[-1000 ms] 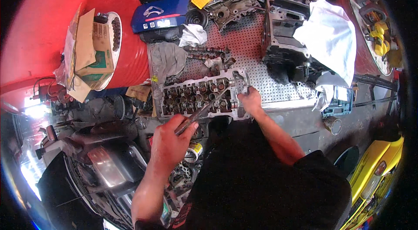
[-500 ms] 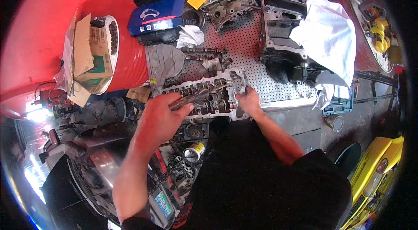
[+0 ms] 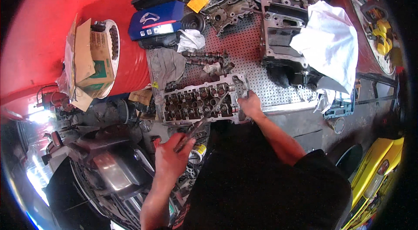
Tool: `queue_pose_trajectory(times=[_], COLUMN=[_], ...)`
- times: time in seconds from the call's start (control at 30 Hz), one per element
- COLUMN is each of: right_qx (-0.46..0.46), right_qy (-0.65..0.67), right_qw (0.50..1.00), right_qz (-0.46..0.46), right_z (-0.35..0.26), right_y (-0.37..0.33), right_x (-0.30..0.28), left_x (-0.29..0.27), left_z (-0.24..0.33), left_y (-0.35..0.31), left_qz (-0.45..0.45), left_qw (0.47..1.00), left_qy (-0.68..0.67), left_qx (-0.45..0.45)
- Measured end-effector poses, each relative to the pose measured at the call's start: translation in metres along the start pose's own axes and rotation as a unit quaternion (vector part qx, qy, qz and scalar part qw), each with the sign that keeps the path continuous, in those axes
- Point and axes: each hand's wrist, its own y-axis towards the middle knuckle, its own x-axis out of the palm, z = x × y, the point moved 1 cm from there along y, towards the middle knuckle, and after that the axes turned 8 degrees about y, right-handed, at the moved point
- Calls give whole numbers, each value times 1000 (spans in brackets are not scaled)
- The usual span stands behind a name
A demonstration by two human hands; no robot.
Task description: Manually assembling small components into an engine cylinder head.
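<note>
A metal cylinder head (image 3: 174, 117) lies along the near edge of a perforated metal bench, its rows of valve openings facing up. My left hand (image 3: 172, 154), just in front of it, is closed around a long, slim metal tool (image 3: 199, 124). The tool slants up and to the right, its tip over the right part of the cylinder head; whether it touches is hard to tell. My right hand (image 3: 250, 104) grips the right end of the cylinder head, its far fingers partly hidden.
Behind lie camshafts (image 3: 204, 58), a grey rag (image 3: 166, 65) and a blue box (image 3: 156, 20). An engine block (image 3: 283, 34) under a white cloth (image 3: 328, 43) stands at the right. A cardboard box (image 3: 98, 56) is at the left. Below the bench sits a small can (image 3: 198, 152).
My left hand has drawn back toward me and down, and the tool now points more steeply up across the cylinder head. My right hand has stayed at the right end.
</note>
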Motion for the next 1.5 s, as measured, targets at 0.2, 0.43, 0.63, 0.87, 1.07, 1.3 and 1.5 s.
queue_pose_trajectory(times=[0.2,0.43,0.63,0.87,1.07,1.3,1.5], right_qx=[16,-13,-18,3,14,3,-2], right_qy=[-5,-29,-4,59,32,51,51], right_qw=[1000,1000,1000,998,999,998,998], right_qz=[5,2,11,-17,-30,-32,-27], right_z=[8,20,40,50,47,43,44], right_y=[8,12,28,32,32,28,28], right_x=[2,2,8,9,8,5,6], left_x=[9,14,-9,3,8,4,-3], left_z=[-7,-11,-16,-24,-31,-21,-8], left_y=[3,1,-11,-23,-23,-3,15], left_qz=[0,-10,-61,-86,-83,-132,-110], left_qw=[999,1000,989,993,994,990,991], left_qy=[28,-27,-116,-45,-47,-27,17], left_qx=[19,1,-72,-63,-50,-39,73])
